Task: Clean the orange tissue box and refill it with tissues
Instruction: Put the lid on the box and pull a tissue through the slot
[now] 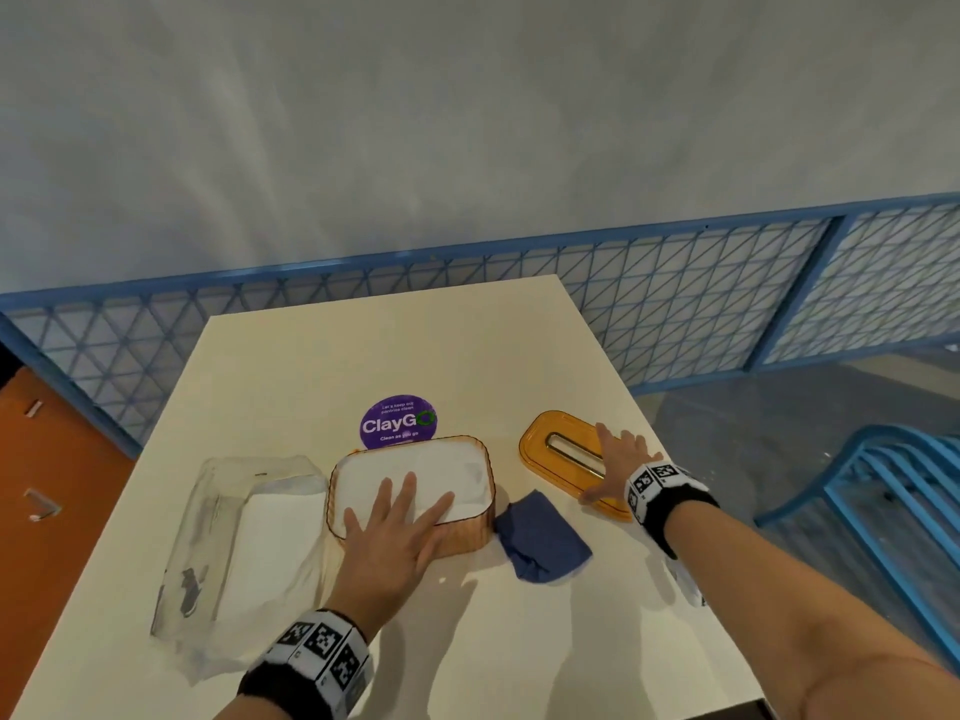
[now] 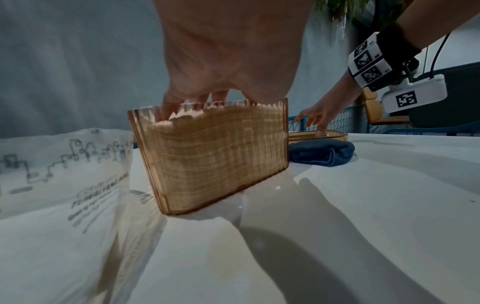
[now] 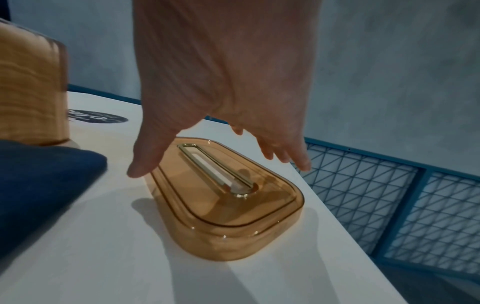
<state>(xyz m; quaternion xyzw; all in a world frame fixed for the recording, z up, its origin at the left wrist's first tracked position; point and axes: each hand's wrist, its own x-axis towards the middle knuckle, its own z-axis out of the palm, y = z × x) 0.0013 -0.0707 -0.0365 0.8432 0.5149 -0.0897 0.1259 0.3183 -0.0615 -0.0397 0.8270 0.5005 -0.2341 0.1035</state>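
Note:
The orange see-through tissue box [image 1: 467, 532] [image 2: 221, 156] stands at the table's middle, lidless and packed with white tissues [image 1: 426, 470]. My left hand [image 1: 400, 532] lies flat on the tissue stack, fingers straight. To the right lies the orange lid [image 1: 550, 444] [image 3: 228, 209] with its slot facing up. My right hand [image 1: 618, 465] [image 3: 221, 144] hovers spread over the lid's near end, the thumb at its left edge; I cannot tell whether it touches. A folded dark blue cloth [image 1: 540, 537] [image 2: 322, 152] [image 3: 39, 185] lies between box and lid.
An empty clear plastic tissue wrapper [image 1: 228, 553] [image 2: 64, 168] lies left of the box. A purple round sticker [image 1: 397, 420] sits behind it. The lid is close to the white table's right edge [image 1: 670, 459]. Blue mesh railing [image 1: 675, 304] and a blue chair [image 1: 893, 511] stand beyond.

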